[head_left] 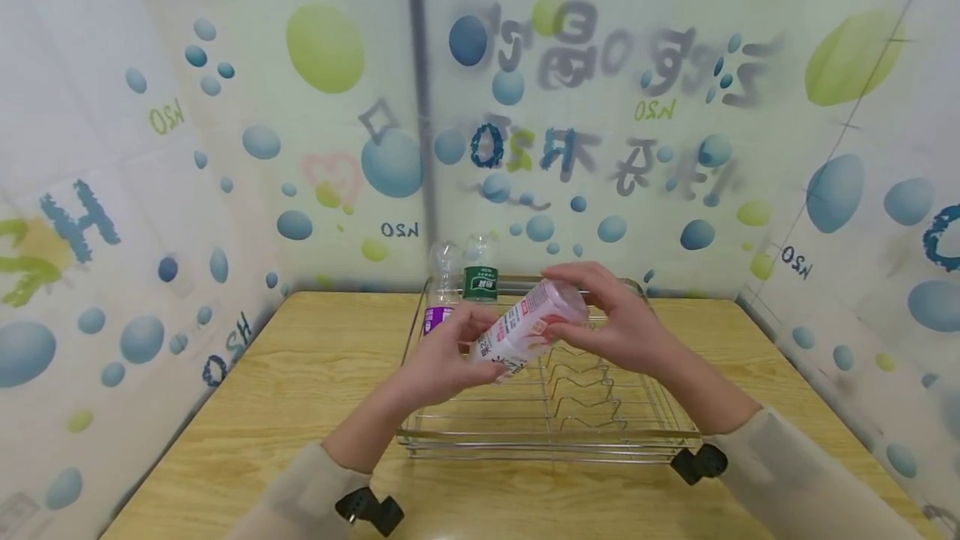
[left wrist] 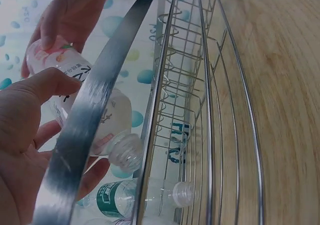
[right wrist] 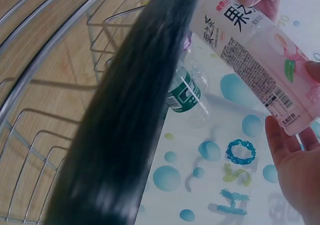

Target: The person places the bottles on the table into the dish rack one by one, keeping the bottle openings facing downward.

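Note:
A clear plastic drink bottle with a pink-and-white label (head_left: 521,327) is held tilted above a wire rack (head_left: 551,440). My left hand (head_left: 450,357) grips it toward the neck end, thumb on the near side. At the raised base, my right hand (head_left: 615,315) holds it between thumb and fingers. The bottle neck (left wrist: 127,152) slants downward, with no cap seen on it. In the rack's back left stand a clear bottle with a green label (head_left: 480,282) and one with a purple label (head_left: 438,315). The green-labelled bottle has its neck down.
The metal rack has a flat rim and a row of zigzag wire dividers (head_left: 588,394) on its right side. It stands on a wooden table (head_left: 322,382). Patterned curtains (head_left: 337,148) surround the table at the back and sides.

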### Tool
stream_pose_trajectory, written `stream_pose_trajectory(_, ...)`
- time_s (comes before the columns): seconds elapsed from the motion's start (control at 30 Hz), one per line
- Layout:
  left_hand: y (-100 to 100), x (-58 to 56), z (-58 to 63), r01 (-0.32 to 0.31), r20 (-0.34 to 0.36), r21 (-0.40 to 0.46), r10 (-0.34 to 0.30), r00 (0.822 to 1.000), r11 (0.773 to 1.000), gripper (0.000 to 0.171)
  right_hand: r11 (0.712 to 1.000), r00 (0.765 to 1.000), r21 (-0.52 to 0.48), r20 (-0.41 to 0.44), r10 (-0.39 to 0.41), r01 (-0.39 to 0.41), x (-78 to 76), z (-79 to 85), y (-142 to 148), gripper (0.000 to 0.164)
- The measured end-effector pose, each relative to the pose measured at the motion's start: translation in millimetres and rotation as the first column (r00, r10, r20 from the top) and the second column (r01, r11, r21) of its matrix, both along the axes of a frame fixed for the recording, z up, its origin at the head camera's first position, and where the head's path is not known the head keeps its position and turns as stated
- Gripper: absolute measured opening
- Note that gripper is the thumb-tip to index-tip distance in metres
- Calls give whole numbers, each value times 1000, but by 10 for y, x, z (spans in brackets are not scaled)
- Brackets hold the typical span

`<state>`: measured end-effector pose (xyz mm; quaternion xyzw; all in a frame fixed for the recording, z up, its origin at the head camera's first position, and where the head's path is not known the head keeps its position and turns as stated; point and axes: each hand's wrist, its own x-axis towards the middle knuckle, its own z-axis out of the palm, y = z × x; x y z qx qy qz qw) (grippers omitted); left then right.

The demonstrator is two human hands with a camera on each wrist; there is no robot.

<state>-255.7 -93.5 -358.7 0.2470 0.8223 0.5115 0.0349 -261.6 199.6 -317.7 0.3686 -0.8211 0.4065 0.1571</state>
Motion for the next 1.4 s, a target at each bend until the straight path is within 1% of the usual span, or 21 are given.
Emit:
stream_pose_trajectory(0.27,44,6,-41,37,7,32,-37,999,999,54,999,1000,-43,14,23,-23,-9,55,-113,64)
stream_pose_trajectory(0.5,43,12,-71,28,28,38,-29,999,999,56,997,998,-68,37,43,-40,-32,49,-163,63)
stream_pose_trajectory(0.6,38,14,-77,26,34,36,-27,999,999,56,997,998,-67,49,42,-39,-30,50,-169,67)
stream_pose_trajectory(0.7,34,10,-80,39,36,50,-40,999,998,56,997,997,-70,73,28,-23,-15,58,-169,76)
stream_pose_trajectory(0.77,29,5,-81,49,40,72,-52,998,996,58,997,995,-81,100,15,-7,-13,54,-165,81)
stream_pose_trajectory(0.87,15,-4,-76,36,57,112,-42,998,993,64,993,988,-120,151,25,-7,-23,33,-155,83)
stream_pose_trajectory(0.97,-2,-12,-67,16,86,164,-30,996,986,69,989,976,-146,213,52,-20,-32,-2,-155,80)
stream_pose_trajectory(1.1,0,-22,-49,6,126,218,-34,991,976,71,988,947,-149,312,84,-39,-37,-40,-199,79)
stream_pose_trajectory(1.2,15,-15,-30,6,144,221,-39,989,975,71,987,917,-152,386,98,-41,-28,-57,-250,80)
stream_pose_trajectory(1.27,27,-9,-19,8,151,214,-41,988,977,72,987,902,-156,419,102,-39,-15,-67,-282,81)
stream_pose_trajectory(1.33,36,0,-9,10,155,211,-44,987,977,72,987,894,-159,438,95,-27,-2,-75,-307,82)
stream_pose_trajectory(1.4,43,3,-4,7,163,211,-42,986,978,72,986,891,-164,445,88,-16,1,-86,-327,83)
